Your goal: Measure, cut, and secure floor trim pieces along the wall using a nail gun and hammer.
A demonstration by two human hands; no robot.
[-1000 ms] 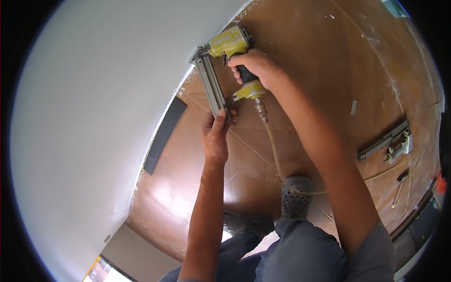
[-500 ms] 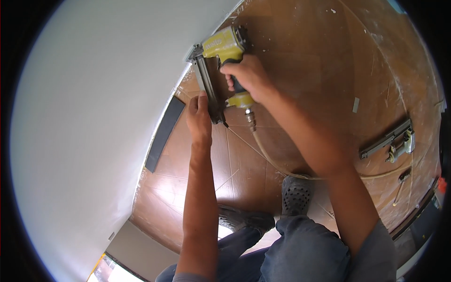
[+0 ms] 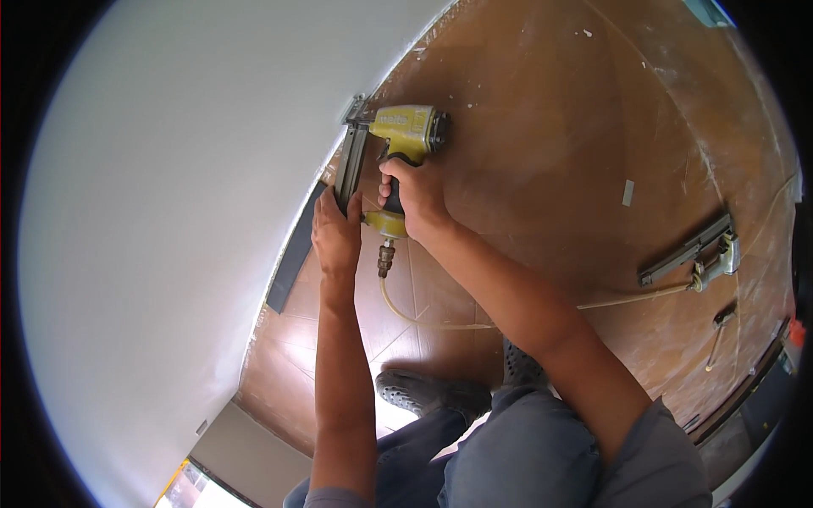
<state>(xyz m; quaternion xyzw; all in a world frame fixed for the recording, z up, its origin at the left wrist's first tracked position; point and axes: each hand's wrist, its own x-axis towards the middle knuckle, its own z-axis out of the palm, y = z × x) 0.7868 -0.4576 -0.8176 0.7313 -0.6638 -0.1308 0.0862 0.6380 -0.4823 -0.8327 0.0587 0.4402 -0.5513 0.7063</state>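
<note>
The yellow nail gun point(image 3: 398, 148) sits in the upper middle of the frame, its nose pressed to the foot of the white wall point(image 3: 169, 212) where the wall meets the brown floor point(image 3: 550, 127). The right hand point(image 3: 412, 196) is clenched round the dark grip, and the forefinger appears to lie near the trigger, though the trigger itself is hidden. The left hand point(image 3: 336, 237) lies against the long grey magazine point(image 3: 349, 173), fingers curled over its lower end, just beside the dark baseboard strip point(image 3: 296, 245) that runs down the wall's foot toward the left of centre.

The main risk is to that left hand: it rests close to the line of fire, so a nail that glances off or bends out of the thin strip could likely reach the fingers. If the nose stands tilted rather than square, the nail may break through the face of the strip or miss it and mark the wall. The air hose point(image 3: 423, 320) loops from the grip's base past the grey shoe point(image 3: 432, 394) and off to the right; a foot catching it could jerk the tool as it fires. A second tool point(image 3: 690, 254) lies well apart at the right edge, on the same hose run.
</note>
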